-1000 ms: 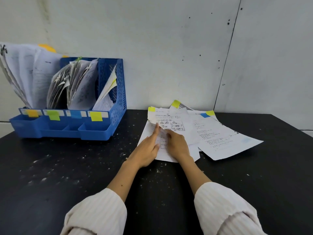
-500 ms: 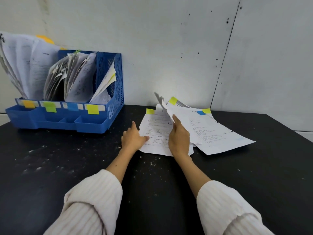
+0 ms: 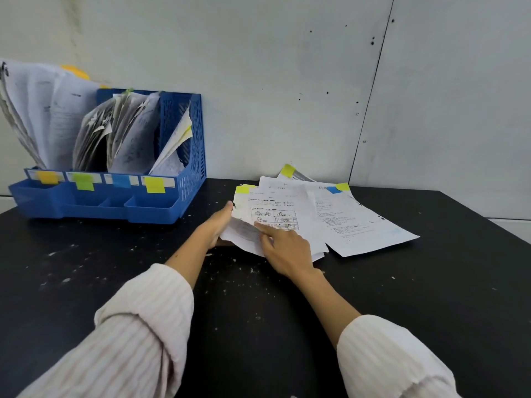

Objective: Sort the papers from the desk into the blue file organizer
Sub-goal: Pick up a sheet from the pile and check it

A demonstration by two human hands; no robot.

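**Lifting the near-left edge of the loose sheets**

Gripping the left edge of the top sheet, the left hand has its thumb on the upper face and its fingers tucked underneath, so that the sheet's near-left corner curls up off the black desk. That sheet carries printed text, a block of small boxed drawings and a yellow tab at its far-left corner. The right hand lies flat on the same sheet, its fingers straight and the forefinger pointing left toward the drawings; it presses down and clasps nothing.

The sheet tops a loose pile of papers spread across the middle of the desk, close to the grey wall. Further sheets fan out to the right, one with a blue tab and a yellow tab at its far corner, and another yellow-tabbed corner pokes out at the far side.

The blue file organizer stands at the far left of the desk, well apart from the pile. Its upright slots already hold bundles of paper, and its front rail bears orange, green, blue and yellow labels. Striped sleeves cover both forearms.
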